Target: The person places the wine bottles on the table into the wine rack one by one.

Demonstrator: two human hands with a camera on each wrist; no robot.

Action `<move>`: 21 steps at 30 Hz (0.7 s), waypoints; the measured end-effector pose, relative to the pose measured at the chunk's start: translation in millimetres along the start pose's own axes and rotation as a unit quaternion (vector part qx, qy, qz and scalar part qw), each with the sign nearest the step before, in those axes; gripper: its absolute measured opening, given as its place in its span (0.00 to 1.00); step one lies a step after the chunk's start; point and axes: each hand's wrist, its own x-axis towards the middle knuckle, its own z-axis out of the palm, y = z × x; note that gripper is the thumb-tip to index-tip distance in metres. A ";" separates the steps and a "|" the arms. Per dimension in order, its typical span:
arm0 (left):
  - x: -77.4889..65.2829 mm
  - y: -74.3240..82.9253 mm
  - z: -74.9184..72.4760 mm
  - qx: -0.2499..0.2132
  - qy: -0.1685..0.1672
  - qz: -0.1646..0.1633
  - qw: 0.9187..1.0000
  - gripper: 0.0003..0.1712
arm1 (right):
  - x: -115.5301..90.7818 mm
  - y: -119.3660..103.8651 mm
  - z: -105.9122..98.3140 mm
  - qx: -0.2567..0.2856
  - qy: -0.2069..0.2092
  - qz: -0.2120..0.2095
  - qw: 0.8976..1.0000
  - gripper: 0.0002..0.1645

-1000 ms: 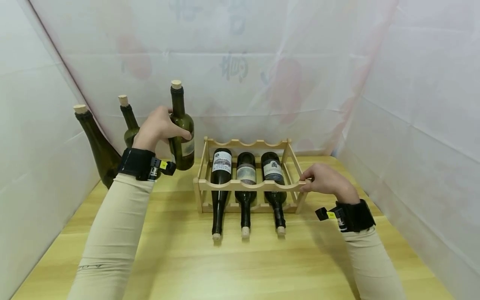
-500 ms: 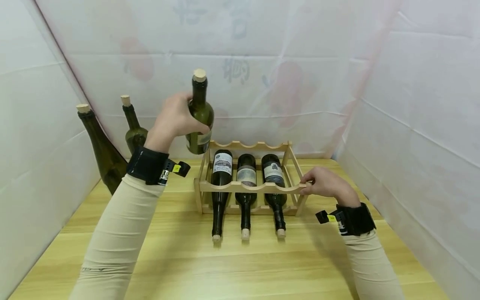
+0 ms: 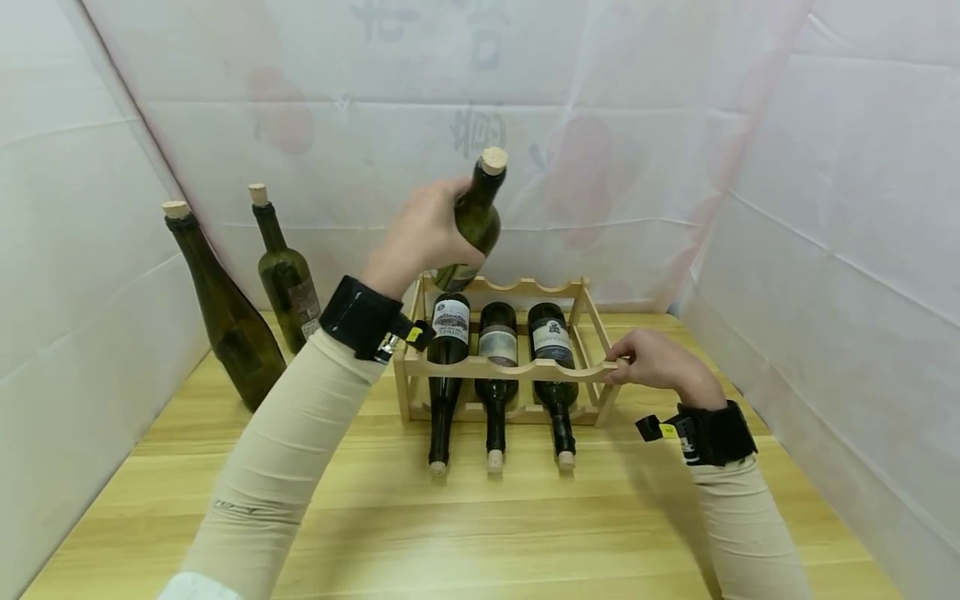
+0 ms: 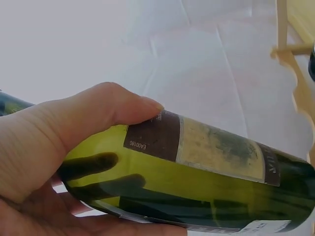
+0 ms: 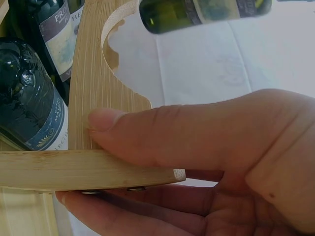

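Observation:
My left hand (image 3: pixel 423 237) grips a green corked wine bottle (image 3: pixel 480 218) around its body and holds it tilted above the back left of a wooden wine rack (image 3: pixel 510 369). In the left wrist view the thumb lies along the bottle's label (image 4: pixel 221 150), and fingers show through the glass. My right hand (image 3: pixel 660 364) pinches the rack's front right corner; in the right wrist view the thumb (image 5: pixel 147 132) is on top with fingers below the wood. Three bottles lie in the rack's lower tier, corks toward me: a left one (image 3: pixel 450 337), a middle one (image 3: pixel 498 344) and a right one (image 3: pixel 551 337).
Two more corked green bottles, a tall one (image 3: pixel 228 325) and a shorter one (image 3: pixel 287 279), stand on the wooden table (image 3: pixel 465 533) at the left. White cloth walls (image 3: pixel 847 275) enclose the table at the back and both sides.
My left hand has carried the bottle rightward, from beside the rack to above its back left part, and the bottle has tilted. The right hand keeps its grip on the rack corner.

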 end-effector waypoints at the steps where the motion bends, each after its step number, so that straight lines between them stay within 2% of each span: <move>1: 2.6 3.4 3.1 -0.002 -0.001 0.004 1.000 0.42 | -0.1 -0.4 -0.8 0.000 0.000 -0.001 1.000 0.06; 4: 10.8 13.5 12.0 -0.016 -0.006 0.011 1.000 0.42 | 0.2 -0.4 -2.8 -0.002 -0.001 -0.003 1.000 0.07; 10: 25.0 27.0 34.4 -0.050 -0.021 0.054 0.997 0.41 | 2.0 2.2 -0.9 -0.011 0.004 0.009 1.000 0.07; 14: 33.1 30.7 50.2 -0.055 -0.028 0.084 0.995 0.41 | 2.4 3.9 0.4 -0.013 0.004 0.013 1.000 0.07; 21: 48.8 30.4 72.0 -0.043 -0.030 0.110 0.992 0.41 | 2.7 4.0 0.7 -0.009 0.009 0.004 1.000 0.05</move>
